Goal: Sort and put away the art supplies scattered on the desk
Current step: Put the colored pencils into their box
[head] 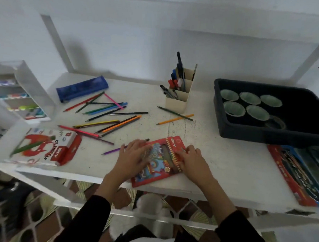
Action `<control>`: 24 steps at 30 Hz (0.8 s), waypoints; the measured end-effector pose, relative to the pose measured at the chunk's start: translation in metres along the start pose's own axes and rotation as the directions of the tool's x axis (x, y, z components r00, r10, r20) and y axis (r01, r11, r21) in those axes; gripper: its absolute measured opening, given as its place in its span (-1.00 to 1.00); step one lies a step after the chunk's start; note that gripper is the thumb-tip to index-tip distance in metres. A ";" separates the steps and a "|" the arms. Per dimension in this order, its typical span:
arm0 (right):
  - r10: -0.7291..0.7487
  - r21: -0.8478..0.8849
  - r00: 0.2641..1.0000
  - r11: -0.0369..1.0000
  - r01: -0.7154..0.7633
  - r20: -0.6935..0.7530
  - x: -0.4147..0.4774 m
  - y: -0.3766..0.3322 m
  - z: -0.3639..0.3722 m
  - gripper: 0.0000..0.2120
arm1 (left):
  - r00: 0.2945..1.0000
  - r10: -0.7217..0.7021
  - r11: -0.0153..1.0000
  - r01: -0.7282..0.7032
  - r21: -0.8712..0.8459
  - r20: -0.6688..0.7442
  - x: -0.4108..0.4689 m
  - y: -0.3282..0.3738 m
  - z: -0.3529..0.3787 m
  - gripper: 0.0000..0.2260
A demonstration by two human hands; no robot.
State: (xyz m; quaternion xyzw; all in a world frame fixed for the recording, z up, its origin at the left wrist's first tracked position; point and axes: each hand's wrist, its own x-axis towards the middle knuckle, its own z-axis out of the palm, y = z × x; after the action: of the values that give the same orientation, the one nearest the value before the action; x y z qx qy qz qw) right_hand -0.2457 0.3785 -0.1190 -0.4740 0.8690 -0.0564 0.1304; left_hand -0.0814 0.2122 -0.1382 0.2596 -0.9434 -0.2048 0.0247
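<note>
Though near, pencils [121, 124] behind box [162, 161]

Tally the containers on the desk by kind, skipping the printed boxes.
Pale green cups: 5
Dark tray: 1
Cream pen holder: 1
Blue pencil case: 1
White drawer unit: 1
Total: 9

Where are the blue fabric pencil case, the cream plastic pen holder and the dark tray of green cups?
Blue fabric pencil case [81, 88]: head view, middle of its side.
Cream plastic pen holder [175, 106]: head view, front wall.
Dark tray of green cups [246, 133]: head view, near wall.
</note>
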 end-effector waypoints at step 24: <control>-0.251 0.052 0.956 0.964 0.261 -0.152 0.131 -0.142 0.016 -0.89 | 0.998 0.061 0.972 -0.058 -0.229 0.009 -0.062 -0.138 -0.033 -0.17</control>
State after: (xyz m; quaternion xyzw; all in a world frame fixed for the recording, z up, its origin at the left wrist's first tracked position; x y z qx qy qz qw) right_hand -0.1945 0.1917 -0.1254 -0.5721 0.8049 -0.1377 0.0760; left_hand 0.0431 0.1235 -0.1594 0.2249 -0.9211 -0.3135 0.0529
